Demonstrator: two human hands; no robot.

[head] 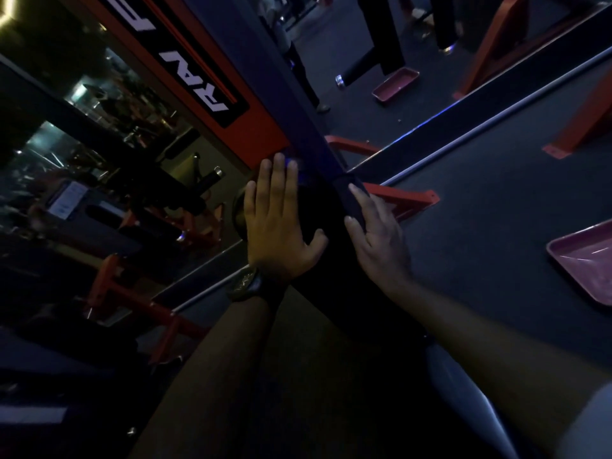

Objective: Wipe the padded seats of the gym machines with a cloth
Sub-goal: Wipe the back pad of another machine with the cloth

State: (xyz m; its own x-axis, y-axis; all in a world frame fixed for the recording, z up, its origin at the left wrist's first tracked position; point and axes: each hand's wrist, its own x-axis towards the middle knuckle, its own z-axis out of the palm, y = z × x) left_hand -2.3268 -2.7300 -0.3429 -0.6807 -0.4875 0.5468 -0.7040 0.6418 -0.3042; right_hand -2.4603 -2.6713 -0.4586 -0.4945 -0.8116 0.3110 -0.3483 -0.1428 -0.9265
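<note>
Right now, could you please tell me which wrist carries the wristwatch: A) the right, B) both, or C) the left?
C: the dark watch sits on the wrist of the left hand, which lies flat on the dark pad.

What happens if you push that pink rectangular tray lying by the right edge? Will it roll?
Probably it slides, not rolls: the pink rectangular tray lies flat and shallow. Its walls look thin with a low rim, so it is likely light. The dark matte floor looks grippy, so it may drag.
</note>
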